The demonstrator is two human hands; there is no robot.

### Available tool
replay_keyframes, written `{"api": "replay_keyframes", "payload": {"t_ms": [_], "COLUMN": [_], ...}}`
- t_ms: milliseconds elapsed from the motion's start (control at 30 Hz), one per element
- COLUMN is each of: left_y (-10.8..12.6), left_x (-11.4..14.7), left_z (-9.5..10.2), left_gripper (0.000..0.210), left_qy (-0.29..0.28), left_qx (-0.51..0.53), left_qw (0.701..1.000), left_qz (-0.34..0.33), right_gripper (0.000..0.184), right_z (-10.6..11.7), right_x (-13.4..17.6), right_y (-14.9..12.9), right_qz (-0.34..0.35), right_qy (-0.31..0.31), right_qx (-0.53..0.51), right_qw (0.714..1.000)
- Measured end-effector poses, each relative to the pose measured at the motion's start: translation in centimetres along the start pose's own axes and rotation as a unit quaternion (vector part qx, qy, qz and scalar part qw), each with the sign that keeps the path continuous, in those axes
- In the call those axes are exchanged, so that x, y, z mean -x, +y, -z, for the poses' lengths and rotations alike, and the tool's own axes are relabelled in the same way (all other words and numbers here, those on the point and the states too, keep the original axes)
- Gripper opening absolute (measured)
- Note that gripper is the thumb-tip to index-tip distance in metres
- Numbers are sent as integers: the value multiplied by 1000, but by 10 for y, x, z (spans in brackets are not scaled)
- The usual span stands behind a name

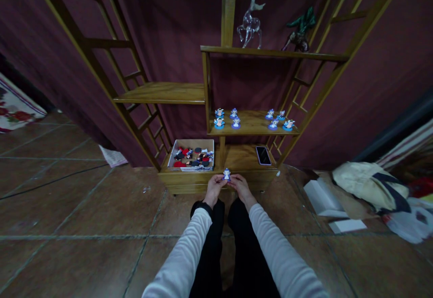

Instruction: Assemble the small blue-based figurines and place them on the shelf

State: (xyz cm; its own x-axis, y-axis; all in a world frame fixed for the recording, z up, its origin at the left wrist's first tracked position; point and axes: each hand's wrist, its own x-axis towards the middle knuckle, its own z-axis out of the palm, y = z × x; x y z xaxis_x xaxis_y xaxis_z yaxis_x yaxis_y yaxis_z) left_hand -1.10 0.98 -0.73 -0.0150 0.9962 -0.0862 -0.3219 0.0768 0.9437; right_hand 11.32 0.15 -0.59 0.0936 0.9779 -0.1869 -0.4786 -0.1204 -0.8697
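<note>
Figurine (227, 174), small, purple and white: upright between left hand (214, 187) and right hand (240, 186), fingers of both pinching near its base from either side. Handling, as I judge it remotely: light, stiff, probably smooth plastic, small projections breakable. Preferred hold, I'd say: base rim. Beyond the hands, higher: shelf (253, 123). Just beyond left hand, leftward: box (194, 143).
</note>
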Motion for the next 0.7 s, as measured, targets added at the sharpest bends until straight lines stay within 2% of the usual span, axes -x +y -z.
{"api": "replay_keyframes", "payload": {"t_ms": [167, 267, 433, 700], "left_y": [1, 2, 1, -4], "left_x": [1, 2, 3, 2], "left_z": [-1, -2, -6, -7], "left_gripper": [47, 44, 37, 39], "left_qy": [-9, -28, -7, 9], "left_qx": [24, 2, -29, -63], "left_qw": [1000, 999, 999, 997], "left_qz": [14, 16, -11, -43], "right_gripper": [25, 25, 24, 25], "right_z": [1, 0, -2, 1], "right_x": [2, 3, 4, -1], "right_y": [-3, -4, -4, 3], "right_qz": [-2, -1, -4, -8], "right_qy": [-5, -4, 0, -13], "right_qx": [6, 10, 18, 3], "right_qw": [1000, 1000, 1000, 1000]}}
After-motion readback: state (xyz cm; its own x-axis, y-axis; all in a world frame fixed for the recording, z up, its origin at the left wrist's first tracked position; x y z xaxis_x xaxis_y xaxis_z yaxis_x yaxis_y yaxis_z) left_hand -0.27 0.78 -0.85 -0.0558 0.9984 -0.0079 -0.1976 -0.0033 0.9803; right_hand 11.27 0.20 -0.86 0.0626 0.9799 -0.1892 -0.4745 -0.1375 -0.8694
